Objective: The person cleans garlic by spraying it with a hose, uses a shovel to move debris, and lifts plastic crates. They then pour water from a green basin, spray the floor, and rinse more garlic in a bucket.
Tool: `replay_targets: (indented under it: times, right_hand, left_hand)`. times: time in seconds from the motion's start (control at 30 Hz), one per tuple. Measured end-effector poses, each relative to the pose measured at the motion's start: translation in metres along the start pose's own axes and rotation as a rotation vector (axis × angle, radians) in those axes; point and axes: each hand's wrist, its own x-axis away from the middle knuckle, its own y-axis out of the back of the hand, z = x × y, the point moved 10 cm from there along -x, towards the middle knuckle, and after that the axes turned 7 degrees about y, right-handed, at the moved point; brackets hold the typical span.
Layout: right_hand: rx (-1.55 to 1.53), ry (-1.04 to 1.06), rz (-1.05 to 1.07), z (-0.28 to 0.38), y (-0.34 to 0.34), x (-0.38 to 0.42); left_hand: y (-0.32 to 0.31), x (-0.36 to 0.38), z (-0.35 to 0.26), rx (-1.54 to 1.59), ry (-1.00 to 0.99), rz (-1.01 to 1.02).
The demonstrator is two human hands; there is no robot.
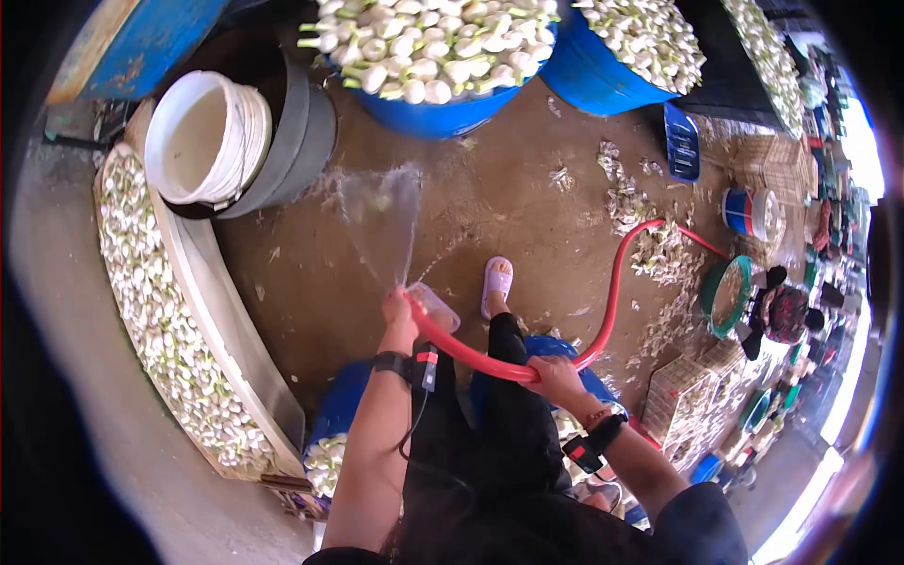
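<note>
A red hose (480, 363) runs between my two hands. My left hand (399, 311) is closed round its end, and water (379, 221) fans out from there over the wet brown floor (480, 217). Farther back along the hose, my right hand (556, 379) grips it in front of my right thigh. From that hand the hose loops up and away to the right across the floor. The spray lands short of a blue tub (438, 115) heaped with white bulbs (424, 47) on green stems.
A white bucket (202, 141) rests in a grey tub (306, 141) at the left. Bulbs fill a long trough (184, 348) beside it. Peelings (659, 250), a blue scoop (681, 141), wire crates (692, 395) and a green basin (728, 297) lie to the right, near a person (786, 313).
</note>
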Motion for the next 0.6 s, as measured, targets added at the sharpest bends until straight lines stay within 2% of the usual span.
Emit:
replay_targets:
  times: [0.1,0.27,0.37,0.43,0.47,0.53,0.57,0.6]
  right_hand:
    - [-0.039,0.027,-0.036,-0.001,-0.009,0.003]
    - [-0.12,0.074,-0.167,-0.014,0.009,0.008]
    - [-0.188,0.081,-0.226,-0.027,0.031,0.01]
    - [-0.208,0.104,-0.239,-0.039,0.044,0.023]
    - [-0.222,0.095,-0.267,-0.048,0.052,0.036]
    - [-0.279,0.073,-0.174,-0.068,0.053,0.067]
    - [-0.291,0.067,-0.197,-0.079,0.058,0.084]
    - [-0.31,0.009,-0.159,-0.092,0.055,0.101]
  left_hand:
    - [0.012,-0.004,-0.007,-0.045,-0.02,-0.074]
    - [-0.075,0.043,-0.053,-0.178,-0.21,0.019]
    - [-0.091,0.025,-0.06,-0.22,-0.268,-0.009]
    - [-0.086,0.017,-0.028,-0.203,-0.057,-0.06]
    - [-0.088,0.022,-0.011,-0.221,-0.046,-0.123]
    - [-0.099,0.001,0.034,-0.324,0.054,-0.082]
    - [-0.119,0.004,0.06,-0.371,0.102,-0.072]
    - [-0.152,0.012,0.081,-0.449,0.082,0.039]
